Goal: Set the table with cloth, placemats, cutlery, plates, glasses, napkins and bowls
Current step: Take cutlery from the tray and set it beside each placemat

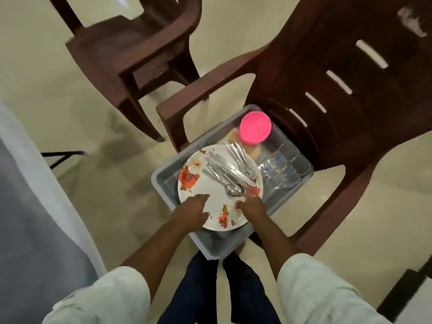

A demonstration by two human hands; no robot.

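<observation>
grey plastic rectangular tub [163, 177] sitting on seat of dark brown plastic armchair [315, 94]; second brown plastic chair [131, 47] behind and to the left, well apart; inside tub: round white plate with red-orange flower print [217, 192] on top at near-left end, looks like top of a stack, count unreadable; on the plate: loose steel cutlery, knives [222, 166], spoons [233, 189] with bowls toward the near side, forks [243, 160] along the right edge, tines near side; at tub's far end: pink plastic round lid or bowl [256, 128] over something tan, blurred, can't tell what; at right end of tub: cluster of clear drinking glasses [284, 168], upright, touching each other; left hand [194, 210] on near-left plate rim, fingers curled over the edge, grasping plate; right hand [251, 206] on near-right rim, fingers closed on the edge beside spoon bowls, grasping plate too; both forearms bare, pale rolled sleeves [105, 298] at bottom; dark trousers [210, 288] below tub; edge of white cloth-draped table [30, 195] at far left; cream tiled floor [70, 101] all round.
</observation>
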